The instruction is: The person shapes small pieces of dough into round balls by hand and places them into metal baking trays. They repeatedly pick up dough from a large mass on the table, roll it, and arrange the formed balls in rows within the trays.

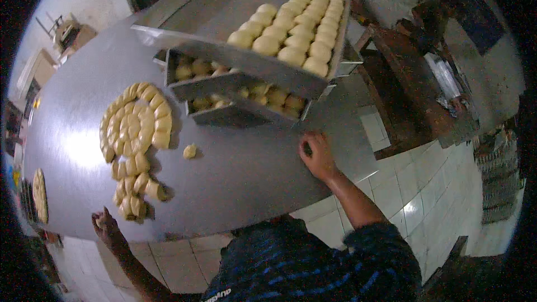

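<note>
My left hand is at the table's near left edge, its fingers drawn together around a pale bit too small to make out. Just beyond it lies a cluster of cut dough pieces, joined to a coiled ring of cut dough. My right hand rests on the metal table near its right edge, fingers curled, with a dark gap between thumb and fingers. Whatever it may hold is hidden. One small lump of dough sits alone between the hands.
A metal tray with rows of round dough balls sits tilted on stacked trays holding more dough. Another dough strip lies at the far left. Right of the table stand a brown wooden bench and a tiled floor.
</note>
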Demonstrator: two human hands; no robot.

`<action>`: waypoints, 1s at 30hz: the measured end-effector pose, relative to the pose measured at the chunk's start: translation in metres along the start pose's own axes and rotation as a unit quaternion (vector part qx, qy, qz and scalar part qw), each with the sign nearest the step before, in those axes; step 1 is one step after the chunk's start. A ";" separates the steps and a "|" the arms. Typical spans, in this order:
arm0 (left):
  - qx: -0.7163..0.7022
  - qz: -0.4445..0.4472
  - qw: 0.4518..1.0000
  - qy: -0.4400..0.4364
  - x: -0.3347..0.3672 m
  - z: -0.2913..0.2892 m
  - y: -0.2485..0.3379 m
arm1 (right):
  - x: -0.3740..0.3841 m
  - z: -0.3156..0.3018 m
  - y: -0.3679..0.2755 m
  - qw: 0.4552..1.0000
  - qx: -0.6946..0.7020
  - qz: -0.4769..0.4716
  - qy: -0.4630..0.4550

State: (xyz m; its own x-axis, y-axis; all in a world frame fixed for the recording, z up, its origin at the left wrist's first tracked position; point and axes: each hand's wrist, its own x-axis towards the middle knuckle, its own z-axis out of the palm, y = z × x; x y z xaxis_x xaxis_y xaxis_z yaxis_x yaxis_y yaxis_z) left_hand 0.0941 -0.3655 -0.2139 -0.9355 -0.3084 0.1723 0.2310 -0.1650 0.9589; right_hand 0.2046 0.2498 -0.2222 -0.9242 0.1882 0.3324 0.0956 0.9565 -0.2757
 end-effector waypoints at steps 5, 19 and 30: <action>0.114 -0.128 0.980 -0.096 -0.030 0.161 0.039 | -0.017 0.007 0.095 0.981 -0.086 0.138 0.109; 0.221 0.028 0.975 -0.022 -0.096 0.196 -0.005 | 0.242 -0.244 0.050 0.863 -0.117 -0.230 0.435; -0.050 -0.205 0.975 -0.065 -0.127 0.261 0.065 | 0.276 -0.233 -0.066 0.887 0.255 -0.212 0.322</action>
State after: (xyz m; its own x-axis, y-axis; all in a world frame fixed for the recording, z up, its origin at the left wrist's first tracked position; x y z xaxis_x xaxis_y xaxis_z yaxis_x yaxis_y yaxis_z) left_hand 0.1579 -0.0926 -0.1142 -0.9793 -0.0769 -0.1870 -0.1503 -0.3417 0.9277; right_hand 0.0291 0.2909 0.0980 -0.4186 0.0813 0.9045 -0.5405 0.7780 -0.3201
